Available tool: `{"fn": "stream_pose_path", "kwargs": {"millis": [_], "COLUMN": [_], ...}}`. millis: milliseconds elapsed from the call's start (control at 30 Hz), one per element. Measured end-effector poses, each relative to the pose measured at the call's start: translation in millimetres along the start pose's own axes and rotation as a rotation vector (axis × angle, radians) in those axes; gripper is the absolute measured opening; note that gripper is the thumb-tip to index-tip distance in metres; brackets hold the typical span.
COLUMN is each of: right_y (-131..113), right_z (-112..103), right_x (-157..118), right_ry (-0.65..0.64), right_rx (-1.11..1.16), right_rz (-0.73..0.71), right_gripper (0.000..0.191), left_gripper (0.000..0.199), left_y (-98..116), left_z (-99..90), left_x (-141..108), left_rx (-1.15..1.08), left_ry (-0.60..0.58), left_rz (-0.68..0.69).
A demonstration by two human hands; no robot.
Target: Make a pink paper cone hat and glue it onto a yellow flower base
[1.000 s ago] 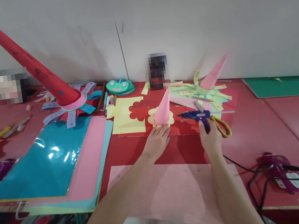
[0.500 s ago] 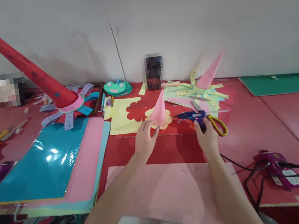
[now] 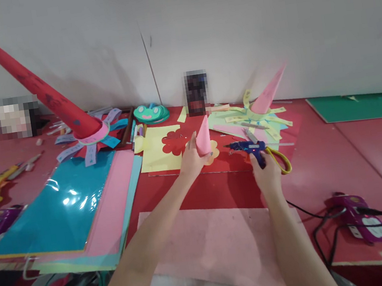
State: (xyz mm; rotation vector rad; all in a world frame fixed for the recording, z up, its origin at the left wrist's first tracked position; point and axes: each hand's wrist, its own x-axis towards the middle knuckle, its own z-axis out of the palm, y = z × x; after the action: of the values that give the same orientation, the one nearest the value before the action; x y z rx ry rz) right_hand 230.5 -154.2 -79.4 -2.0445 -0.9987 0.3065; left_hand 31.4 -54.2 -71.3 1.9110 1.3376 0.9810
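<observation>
My left hand (image 3: 193, 159) is closed around the lower part of a pink paper cone (image 3: 203, 137), which points upward. Behind the cone's base shows part of a pale orange paper flower (image 3: 214, 151); whether the two touch I cannot tell. My right hand (image 3: 268, 172) grips a blue hot glue gun (image 3: 248, 146), its nozzle turned left toward the flower. Yellow-handled scissors (image 3: 280, 159) lie right beside that hand. A red paper flower (image 3: 172, 143) rests on a yellow sheet (image 3: 154, 160) left of the cone.
At left a tall red cone (image 3: 31, 80) leans over stacked coloured sheets (image 3: 53, 212). Another pink cone (image 3: 268, 94) with yellow strips stands behind the glue gun. A purple power box (image 3: 361, 221) with black cables sits at right. A pink sheet (image 3: 220, 248) lies in front.
My left hand has shifted slightly right and wrapped further round the pink cone, covering more of the flower. My right hand and the glue gun have moved only slightly.
</observation>
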Motion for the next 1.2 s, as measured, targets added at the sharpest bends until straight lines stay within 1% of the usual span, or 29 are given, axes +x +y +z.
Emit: {"fn": "stream_pose_path", "kwargs": {"millis": [100,167,267,367,500,600,667,833,933,1000,1100,1167,1200], "right_y": [6,12,25,36,42,40,39,36,30,22,3,-11,-17], "right_z": [-8,-15,-24,-25,-20,-17,-17,-19,-19,-16,-4,8,14], "right_x": [8,14,22,28,31,30,29,25,20,14,2,-6,-10], "right_ry": [0.029,0.104,0.214,0.231,0.215,0.219,0.247,0.423,0.462,0.432,0.348,0.257,0.191], "right_rx": [-0.031,-0.087,-0.148,-0.173,-0.159,-0.145,-0.133,-0.091,-0.104,-0.119,-0.149,-0.142,-0.14], "right_rz": [-0.002,-0.016,0.011,0.064,0.097,0.115,0.1,-0.036,-0.117,-0.212,-0.418,-0.585,-0.649], "right_gripper": [0.062,0.06,0.06,0.057,0.049,0.042,0.036,0.028,0.027,0.025,0.021,0.02,0.021], "left_gripper": [0.078,0.083,0.091,0.092,0.086,0.083,0.081,0.068,0.063,0.062,0.066,0.069,0.071], "left_y": [2,2,-1,-5,-5,-7,-10,-17,-16,-15,-13,-11,-10], "left_z": [-5.1,-10.1,-15.7,-20.4,-31.0,-38.1,-39.6,-35.7,-34.4,-34.8,-36.4,-37.1,-37.2], "left_x": [2,2,0,-3,-13,-22,-26,-31,-31,-31,-31,-30,-29], "left_rx": [-0.024,-0.041,-0.087,-0.087,0.031,0.149,0.23,0.436,0.509,0.529,0.523,0.513,0.509], "left_ry": [-0.022,-0.042,-0.088,-0.127,-0.135,-0.167,-0.195,-0.289,-0.331,-0.328,-0.295,-0.273,-0.263], "left_rz": [-0.08,-0.105,-0.083,-0.048,-0.002,-0.018,-0.029,-0.013,-0.008,-0.008,-0.01,-0.01,-0.01]}}
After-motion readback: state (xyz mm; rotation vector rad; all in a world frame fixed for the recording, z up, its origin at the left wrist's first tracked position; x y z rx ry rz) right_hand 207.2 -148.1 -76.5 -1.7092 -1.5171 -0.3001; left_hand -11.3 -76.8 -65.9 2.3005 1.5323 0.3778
